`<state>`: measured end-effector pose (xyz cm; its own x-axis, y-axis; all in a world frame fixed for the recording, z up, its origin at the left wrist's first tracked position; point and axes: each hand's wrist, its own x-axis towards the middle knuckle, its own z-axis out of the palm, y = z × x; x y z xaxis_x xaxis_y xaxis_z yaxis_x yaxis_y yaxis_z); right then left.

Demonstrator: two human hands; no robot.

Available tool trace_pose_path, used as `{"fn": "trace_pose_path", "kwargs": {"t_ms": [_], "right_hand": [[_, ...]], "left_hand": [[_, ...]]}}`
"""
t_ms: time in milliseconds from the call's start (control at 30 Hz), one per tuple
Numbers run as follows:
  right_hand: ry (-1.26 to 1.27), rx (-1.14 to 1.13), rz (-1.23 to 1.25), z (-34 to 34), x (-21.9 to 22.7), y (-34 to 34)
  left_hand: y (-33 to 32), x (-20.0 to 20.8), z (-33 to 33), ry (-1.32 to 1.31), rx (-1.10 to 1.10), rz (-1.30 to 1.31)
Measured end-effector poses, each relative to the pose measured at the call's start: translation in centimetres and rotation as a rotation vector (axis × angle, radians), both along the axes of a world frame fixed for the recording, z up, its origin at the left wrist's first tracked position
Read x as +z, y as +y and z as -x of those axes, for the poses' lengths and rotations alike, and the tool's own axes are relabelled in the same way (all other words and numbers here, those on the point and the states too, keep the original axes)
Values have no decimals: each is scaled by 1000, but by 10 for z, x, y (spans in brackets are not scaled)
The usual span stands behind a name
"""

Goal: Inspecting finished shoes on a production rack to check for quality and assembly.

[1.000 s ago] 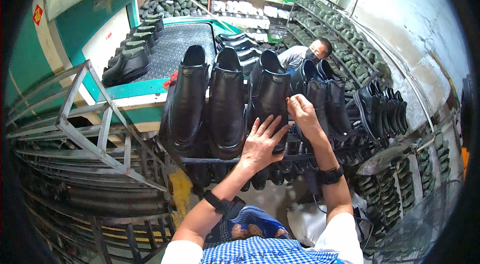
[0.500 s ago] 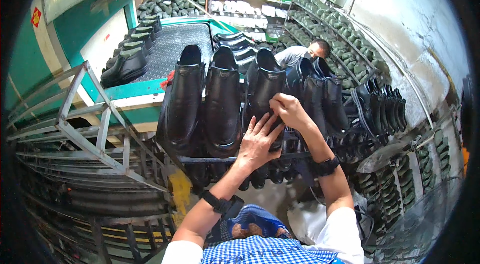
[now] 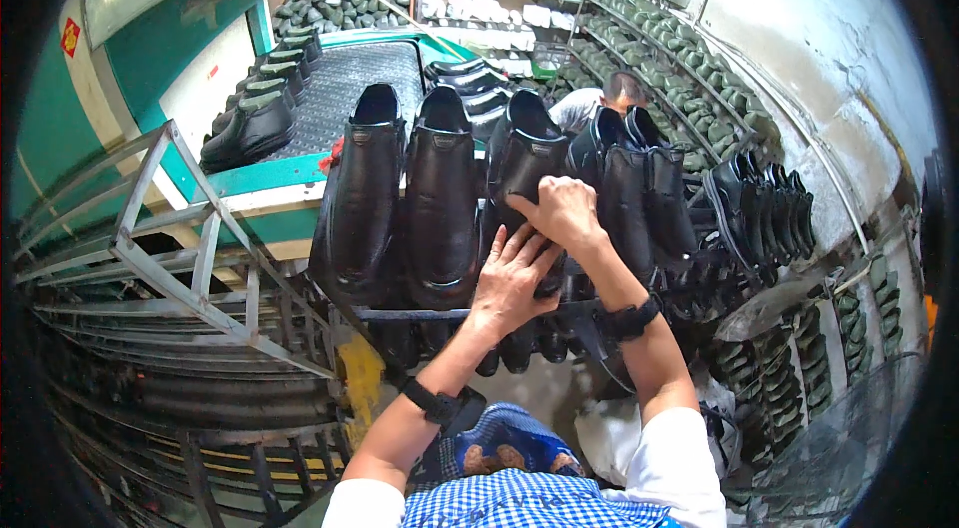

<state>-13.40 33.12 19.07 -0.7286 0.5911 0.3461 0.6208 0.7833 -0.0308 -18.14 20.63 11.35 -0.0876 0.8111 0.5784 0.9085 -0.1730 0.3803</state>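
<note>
A black leather slip-on shoe [image 3: 528, 153] stands toe toward me in a row on a rack, its toe partly covered by my hands. My left hand [image 3: 511, 280] lies over the toe with its fingers stretched out. Just above it, my right hand [image 3: 565, 212] has its fingers curled in and its thumb laid across the shoe's upper. Whatever the curled fingers may hold is hidden. To the left stand two more black shoes [image 3: 441, 198]; another pair [image 3: 625, 190] stands to the right. A dark strap is on each wrist.
A metal frame [image 3: 185, 278] is at the left. Behind the row, a green-edged machine with a textured belt [image 3: 355, 88] carries more shoes. Another person [image 3: 599, 108] is beyond the rack, by shelves of green shoe lasts [image 3: 679, 78]. More black shoes [image 3: 759, 213] sit at the right.
My right hand has turned and shifted slightly left, its thumb now stretched across the shoe's upper. The left hand stays nearly in place on the toe. The other person's head has lowered and moved left.
</note>
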Motion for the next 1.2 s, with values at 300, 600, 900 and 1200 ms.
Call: {"fn": "trace_pose_path", "kwargs": {"t_ms": [300, 600, 900, 1200], "right_hand": [[364, 261, 530, -21, -10, 19], [616, 342, 752, -29, -17, 16], [695, 575, 210, -20, -30, 16], [525, 495, 998, -48, 0, 0]], "left_hand": [[0, 1, -1, -19, 12, -9], [-1, -1, -1, -20, 1, -21], [0, 0, 0, -23, 7, -24], [0, -1, -3, -62, 27, -24]]}}
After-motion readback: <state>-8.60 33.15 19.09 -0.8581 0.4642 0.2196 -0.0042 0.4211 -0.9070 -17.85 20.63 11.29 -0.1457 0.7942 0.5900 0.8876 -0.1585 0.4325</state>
